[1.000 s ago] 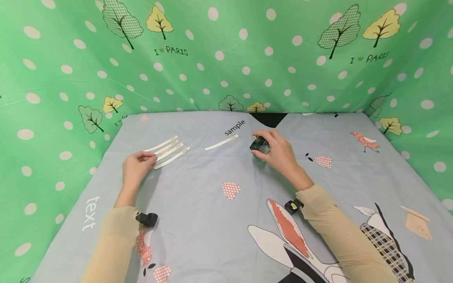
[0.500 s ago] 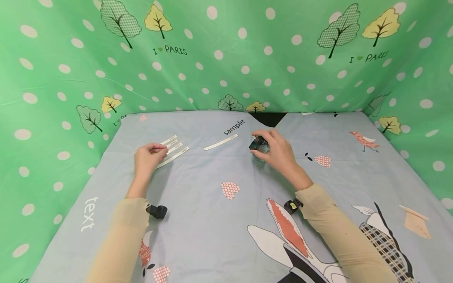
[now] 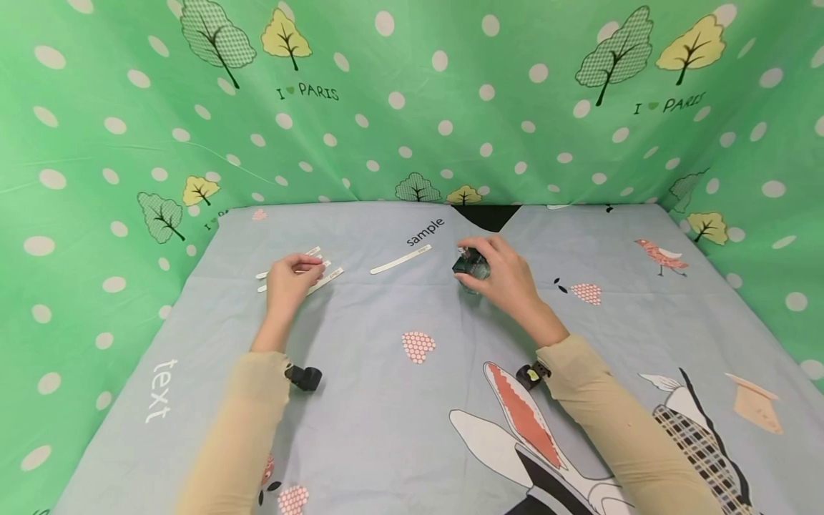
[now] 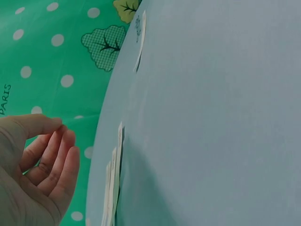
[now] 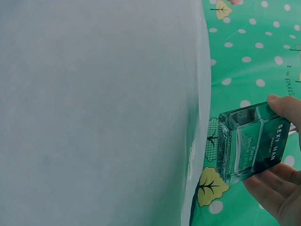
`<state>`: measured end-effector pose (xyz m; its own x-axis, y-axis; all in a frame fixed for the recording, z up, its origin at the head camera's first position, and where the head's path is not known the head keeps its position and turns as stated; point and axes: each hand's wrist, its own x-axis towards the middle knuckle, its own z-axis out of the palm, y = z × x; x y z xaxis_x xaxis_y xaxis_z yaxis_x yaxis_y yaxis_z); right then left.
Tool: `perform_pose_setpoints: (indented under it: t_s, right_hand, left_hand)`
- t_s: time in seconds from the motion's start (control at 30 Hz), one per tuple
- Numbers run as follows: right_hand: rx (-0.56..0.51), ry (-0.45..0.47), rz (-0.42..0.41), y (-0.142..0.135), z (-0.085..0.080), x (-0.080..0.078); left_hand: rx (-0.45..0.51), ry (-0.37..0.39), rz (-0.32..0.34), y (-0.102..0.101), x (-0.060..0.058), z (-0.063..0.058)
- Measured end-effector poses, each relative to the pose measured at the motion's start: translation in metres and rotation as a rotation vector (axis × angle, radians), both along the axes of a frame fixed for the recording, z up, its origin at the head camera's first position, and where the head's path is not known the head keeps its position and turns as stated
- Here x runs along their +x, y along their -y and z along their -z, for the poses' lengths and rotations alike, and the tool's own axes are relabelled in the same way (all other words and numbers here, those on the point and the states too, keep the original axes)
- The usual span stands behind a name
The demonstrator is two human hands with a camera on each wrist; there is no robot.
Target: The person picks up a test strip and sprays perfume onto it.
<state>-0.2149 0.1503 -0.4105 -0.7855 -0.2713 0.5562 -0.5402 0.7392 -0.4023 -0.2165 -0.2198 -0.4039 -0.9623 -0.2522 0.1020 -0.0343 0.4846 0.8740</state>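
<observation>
My left hand (image 3: pixel 295 282) hovers over a group of white paper perfume test strips (image 3: pixel 328 280) on the left of the cloth, hiding their middles. Its thumb meets the index finger with nothing visible between, and the other fingers bend loosely in the left wrist view. Apart from the group lies a single test strip (image 3: pixel 400 260), just below the printed word "sample". My right hand (image 3: pixel 508 279) grips a clear and dark green glass perfume bottle (image 5: pixel 254 141) between thumb and fingers. The bottle is tilted, and its label reads "SEXY MAN".
A grey-blue printed cloth (image 3: pixel 386 408) covers the table, with hearts, birds and a rabbit drawn on it. Behind and at the sides hangs a green dotted curtain (image 3: pixel 360 86). Each wrist wears a small black camera (image 3: pixel 304 377).
My left hand has moved right and slightly away from me across the strips, uncovering their left ends. The right hand and perfume bottle stay in place.
</observation>
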Motion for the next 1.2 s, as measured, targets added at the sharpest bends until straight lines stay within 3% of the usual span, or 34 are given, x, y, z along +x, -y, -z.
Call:
perform_pose_setpoints:
  t_s: [0.63,1.2]
  right_hand:
    - [0.003,0.01,0.006,0.001,0.0,0.0]
    - [0.002,0.016,0.005,0.001,0.001,0.001]
  left_hand:
    - [-0.029,-0.029,-0.01,-0.03,-0.016,0.018]
    - [0.06,-0.016,0.082,-0.048,-0.024,0.027]
